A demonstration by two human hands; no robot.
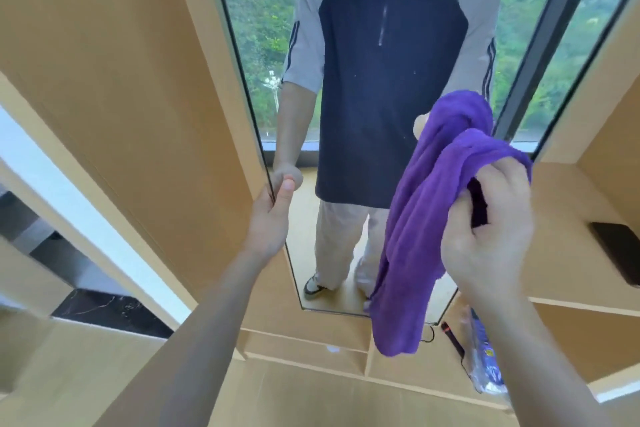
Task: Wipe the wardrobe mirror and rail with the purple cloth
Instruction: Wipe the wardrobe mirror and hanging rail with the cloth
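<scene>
The tall wardrobe mirror (298, 80) stands ahead, framed in light wood, reflecting a person and a green hillside through a window. My left hand (272, 218) grips the mirror's left edge at mid height, thumb on the glass side. My right hand (491, 236) holds the purple cloth (426, 211) bunched at its top, in front of the mirror's right half. The cloth hangs down loosely past the mirror's bottom edge. No rail is clearly visible.
Light wooden wardrobe panels (121, 80) flank the mirror. Below it are open wooden compartments (304, 347). A black rod with a red tip (452, 340) and a clear plastic bag (485, 357) lie at lower right. A dark flat object (616, 250) rests on a shelf at right.
</scene>
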